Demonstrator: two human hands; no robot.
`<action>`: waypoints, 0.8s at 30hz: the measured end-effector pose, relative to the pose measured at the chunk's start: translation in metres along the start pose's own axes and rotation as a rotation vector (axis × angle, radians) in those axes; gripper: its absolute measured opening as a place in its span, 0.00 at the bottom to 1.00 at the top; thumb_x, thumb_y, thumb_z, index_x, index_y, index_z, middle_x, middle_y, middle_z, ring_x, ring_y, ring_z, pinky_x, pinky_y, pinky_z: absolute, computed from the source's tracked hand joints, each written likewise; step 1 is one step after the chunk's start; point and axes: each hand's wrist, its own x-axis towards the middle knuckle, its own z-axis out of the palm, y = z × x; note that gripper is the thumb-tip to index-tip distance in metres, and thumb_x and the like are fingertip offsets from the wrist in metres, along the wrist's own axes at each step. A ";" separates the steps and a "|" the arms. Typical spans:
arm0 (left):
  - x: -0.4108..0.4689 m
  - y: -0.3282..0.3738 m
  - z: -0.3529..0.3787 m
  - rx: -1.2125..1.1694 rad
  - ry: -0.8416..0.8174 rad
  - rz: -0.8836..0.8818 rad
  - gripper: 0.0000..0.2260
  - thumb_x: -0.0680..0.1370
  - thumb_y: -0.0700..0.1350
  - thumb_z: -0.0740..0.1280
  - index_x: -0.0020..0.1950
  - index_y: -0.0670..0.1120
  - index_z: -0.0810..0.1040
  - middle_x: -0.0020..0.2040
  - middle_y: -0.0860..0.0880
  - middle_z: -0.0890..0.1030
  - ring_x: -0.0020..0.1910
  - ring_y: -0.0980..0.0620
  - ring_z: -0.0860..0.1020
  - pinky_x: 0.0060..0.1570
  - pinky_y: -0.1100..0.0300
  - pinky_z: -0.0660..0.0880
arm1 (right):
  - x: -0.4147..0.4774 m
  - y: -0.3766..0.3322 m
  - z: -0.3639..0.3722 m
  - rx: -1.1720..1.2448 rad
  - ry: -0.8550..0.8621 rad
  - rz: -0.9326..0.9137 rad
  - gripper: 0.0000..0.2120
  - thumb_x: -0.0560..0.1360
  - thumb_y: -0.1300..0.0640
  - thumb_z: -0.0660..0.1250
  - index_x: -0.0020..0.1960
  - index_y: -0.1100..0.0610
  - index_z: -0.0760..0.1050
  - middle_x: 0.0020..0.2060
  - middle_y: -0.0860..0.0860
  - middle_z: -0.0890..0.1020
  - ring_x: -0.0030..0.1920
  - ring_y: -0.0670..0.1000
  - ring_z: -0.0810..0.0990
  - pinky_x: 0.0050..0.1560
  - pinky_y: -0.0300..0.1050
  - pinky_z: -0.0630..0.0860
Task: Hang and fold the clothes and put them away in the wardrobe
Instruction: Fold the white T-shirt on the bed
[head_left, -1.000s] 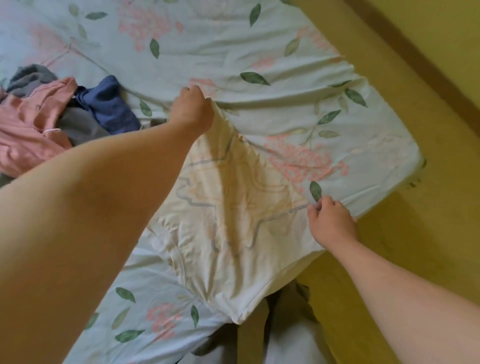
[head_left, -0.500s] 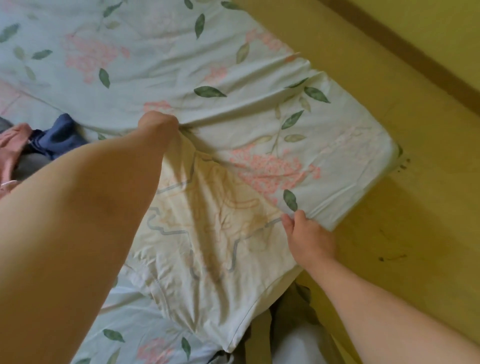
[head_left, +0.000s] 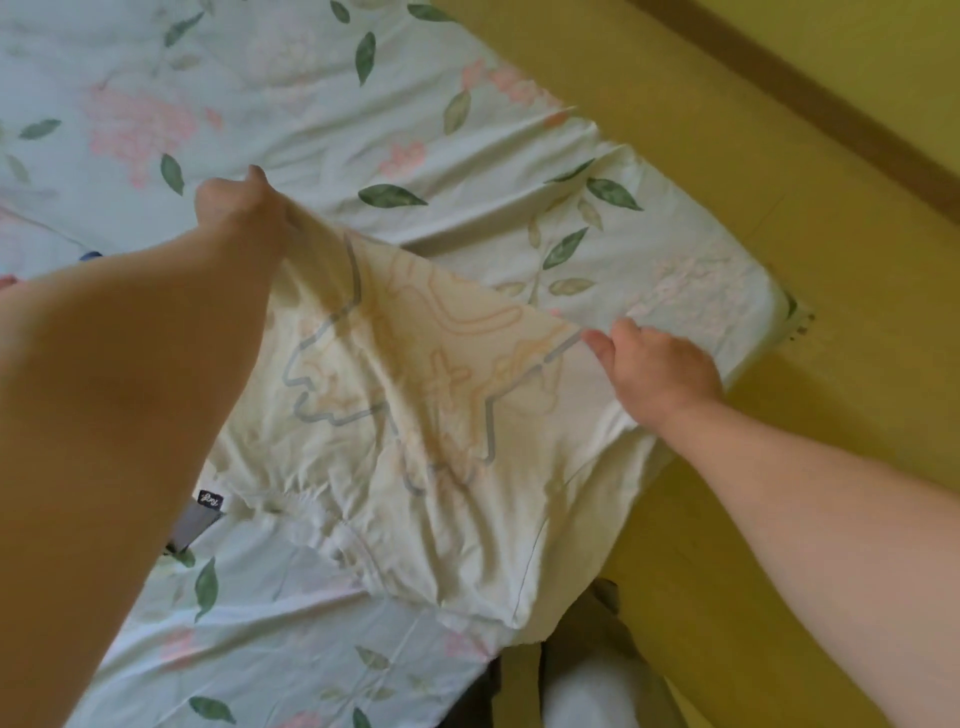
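A cream T-shirt (head_left: 410, 441) with a faint grey and orange print lies inside out on the bed, its dark neck label (head_left: 210, 501) showing at the left. My left hand (head_left: 236, 208) grips the shirt's far edge and holds it lifted off the sheet. My right hand (head_left: 657, 371) pinches the same edge at the right, near the mattress side. The cloth between both hands is pulled taut and raised; the shirt's near part rests crumpled on the bed and hangs over the edge.
The bed (head_left: 322, 88) has a pale green sheet with leaves and pink flowers. Its corner (head_left: 779, 312) is at the right. Yellow floor (head_left: 779, 519) runs along the right, with a brown skirting board (head_left: 810, 104) at the wall. Slivers of blue and pink clothes (head_left: 91, 255) peek out behind my left forearm.
Both hands have raised the shirt's far edge off the sheet and drawn it toward me. The view has shifted right, so the clothes pile at the left is almost out of sight.
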 end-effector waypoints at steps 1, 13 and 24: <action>0.001 0.009 -0.003 -0.074 -0.032 0.000 0.29 0.82 0.51 0.59 0.82 0.51 0.56 0.73 0.42 0.72 0.64 0.39 0.77 0.34 0.61 0.76 | 0.010 0.003 -0.007 -0.008 0.017 -0.002 0.25 0.80 0.34 0.39 0.47 0.53 0.62 0.43 0.58 0.80 0.38 0.60 0.74 0.37 0.49 0.64; -0.123 -0.043 0.074 0.336 0.093 0.891 0.29 0.84 0.61 0.48 0.82 0.49 0.56 0.83 0.49 0.54 0.81 0.48 0.52 0.79 0.47 0.49 | 0.005 0.020 0.006 0.279 0.027 0.397 0.29 0.80 0.31 0.51 0.51 0.56 0.74 0.48 0.57 0.81 0.45 0.60 0.77 0.40 0.49 0.68; -0.153 -0.095 0.132 0.416 -0.016 0.670 0.33 0.81 0.68 0.36 0.82 0.54 0.38 0.82 0.53 0.35 0.80 0.52 0.33 0.79 0.44 0.37 | 0.019 0.058 -0.004 0.358 -0.099 0.272 0.22 0.80 0.34 0.60 0.50 0.53 0.77 0.47 0.54 0.81 0.53 0.61 0.78 0.49 0.50 0.74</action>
